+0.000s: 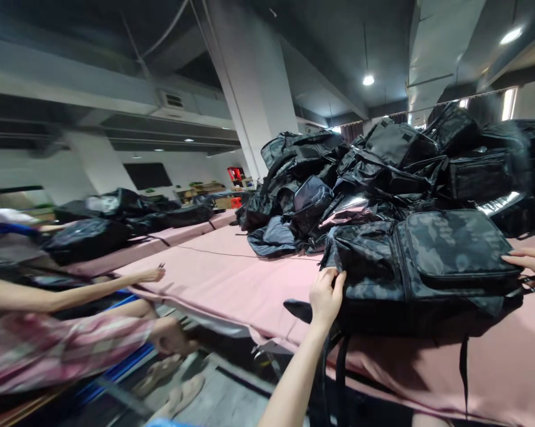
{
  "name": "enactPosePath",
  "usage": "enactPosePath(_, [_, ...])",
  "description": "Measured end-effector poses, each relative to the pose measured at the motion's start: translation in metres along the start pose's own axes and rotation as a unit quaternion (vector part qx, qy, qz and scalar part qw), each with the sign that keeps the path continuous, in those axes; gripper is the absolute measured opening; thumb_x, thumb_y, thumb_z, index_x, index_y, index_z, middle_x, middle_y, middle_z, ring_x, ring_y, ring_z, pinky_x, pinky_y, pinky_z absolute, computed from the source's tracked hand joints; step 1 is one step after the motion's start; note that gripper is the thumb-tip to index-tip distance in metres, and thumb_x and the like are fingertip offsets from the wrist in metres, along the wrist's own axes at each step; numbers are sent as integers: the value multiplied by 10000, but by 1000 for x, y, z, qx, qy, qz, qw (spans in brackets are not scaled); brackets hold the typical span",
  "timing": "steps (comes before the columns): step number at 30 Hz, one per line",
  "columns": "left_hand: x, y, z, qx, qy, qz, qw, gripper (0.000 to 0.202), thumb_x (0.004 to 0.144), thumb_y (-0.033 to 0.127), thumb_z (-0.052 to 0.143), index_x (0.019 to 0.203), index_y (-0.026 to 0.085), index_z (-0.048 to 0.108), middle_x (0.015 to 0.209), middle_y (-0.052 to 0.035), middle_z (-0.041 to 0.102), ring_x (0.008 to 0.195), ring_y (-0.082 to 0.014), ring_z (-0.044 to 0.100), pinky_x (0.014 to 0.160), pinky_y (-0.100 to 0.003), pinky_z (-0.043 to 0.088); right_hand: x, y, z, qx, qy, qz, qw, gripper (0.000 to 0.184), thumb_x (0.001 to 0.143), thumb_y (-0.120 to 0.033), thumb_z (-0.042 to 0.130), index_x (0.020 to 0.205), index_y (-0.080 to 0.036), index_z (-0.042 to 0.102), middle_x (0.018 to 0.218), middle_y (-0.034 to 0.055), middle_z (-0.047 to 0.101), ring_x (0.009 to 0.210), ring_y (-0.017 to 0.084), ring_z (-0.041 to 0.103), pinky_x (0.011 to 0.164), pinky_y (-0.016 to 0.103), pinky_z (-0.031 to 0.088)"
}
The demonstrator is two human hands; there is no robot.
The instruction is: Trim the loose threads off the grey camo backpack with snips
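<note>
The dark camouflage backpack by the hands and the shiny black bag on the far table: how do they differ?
The dark camouflage backpack has a mottled pattern; the shiny black bag is plain and glossy. The backpack lies at the pink table's near edge, gripped by the left hand and touched by the right hand; nobody's hand touches the black bag. Both lie flat on pink tabletops.

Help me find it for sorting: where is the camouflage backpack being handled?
The camouflage backpack lies at the right on the pink table, before the bag pile, between the left hand and right hand.
</note>
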State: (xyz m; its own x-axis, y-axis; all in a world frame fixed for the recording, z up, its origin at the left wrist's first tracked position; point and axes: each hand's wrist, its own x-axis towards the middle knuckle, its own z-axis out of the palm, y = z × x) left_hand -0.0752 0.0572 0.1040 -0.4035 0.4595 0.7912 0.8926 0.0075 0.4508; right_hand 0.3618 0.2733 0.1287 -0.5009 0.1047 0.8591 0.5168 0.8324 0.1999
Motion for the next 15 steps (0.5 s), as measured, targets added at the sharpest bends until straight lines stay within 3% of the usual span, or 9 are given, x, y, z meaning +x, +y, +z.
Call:
enactPosePath(5, [16,-14,11,-10,-6,-8,1000,298,928,394,524,701,208,573,789,-42,675,757,-200,640,741,-314,494,11,5,5,0,-9,-14,1000,323,845,-199,438,1043,-292,675,1052,-33,727,799,147,709,580,251,512])
enactPosePath(9, [38,-32,23,-20,15,-28,999,268,904,381,523,702,216,586,795,-53,685,812,-230,647,801,-366,518,28,-18,-6,109,-40,-11,993,252,824,-178,470,947,-285,663,917,-24,708,705,132,671,581,225,490])
enactPosePath(11, [49,-40,29,-22,37,-44,998,237,891,377,530,732,216,599,875,-74,702,911,-255,654,892,-416,519,38,-30,-8,172,-71,33,982,144,885,-284,515,852,-263,654,814,-4,684,666,146,639,579,241,474])
enactPosePath(15, [50,-35,43,-25,89,-70,993,199,875,375,554,915,194,628,1066,-136,685,1108,-316,612,1030,-531,460,47,-30,2,220,-140,199,945,554,853,-742,512,685,-227,626,691,37,636,618,180,577,588,295,454])
